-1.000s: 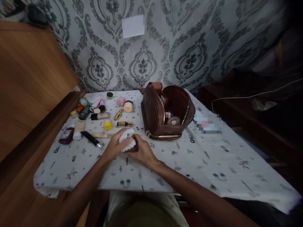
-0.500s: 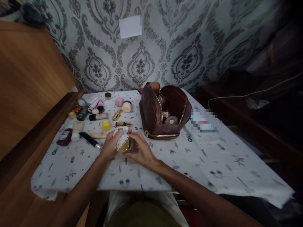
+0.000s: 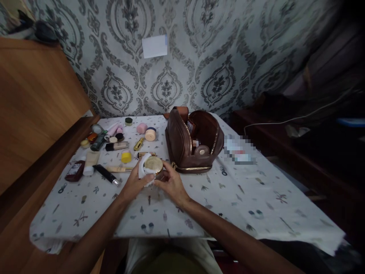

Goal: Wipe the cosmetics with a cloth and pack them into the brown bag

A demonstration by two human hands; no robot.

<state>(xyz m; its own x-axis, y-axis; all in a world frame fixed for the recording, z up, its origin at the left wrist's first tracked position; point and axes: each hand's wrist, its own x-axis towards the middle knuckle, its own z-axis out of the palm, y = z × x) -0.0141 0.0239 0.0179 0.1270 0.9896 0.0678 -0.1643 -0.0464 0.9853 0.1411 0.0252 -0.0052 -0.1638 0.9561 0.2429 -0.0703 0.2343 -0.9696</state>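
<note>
Above the near middle of the table, my left hand (image 3: 134, 184) presses a white cloth (image 3: 143, 167) against the side of a round jar with a gold lid (image 3: 154, 164). My right hand (image 3: 172, 185) grips the same jar from the right, fingers wrapped round its lower side. The lid faces up toward me. Just behind the jar lies a dark and gold tube (image 3: 146, 154), partly hidden by the cloth. To the right stands an open brown bag (image 3: 182, 146) with some items inside.
Several cosmetics lie at the left, among them a black tube (image 3: 106, 175), a dark red bottle (image 3: 75, 171), a yellow-based jar (image 3: 126, 156) and a peach jar (image 3: 150, 134). A wooden panel (image 3: 40, 83) borders the table's left side.
The jar has turned so its gold lid faces up, and the cloth now sits at its left side. The whole view has shifted slightly.
</note>
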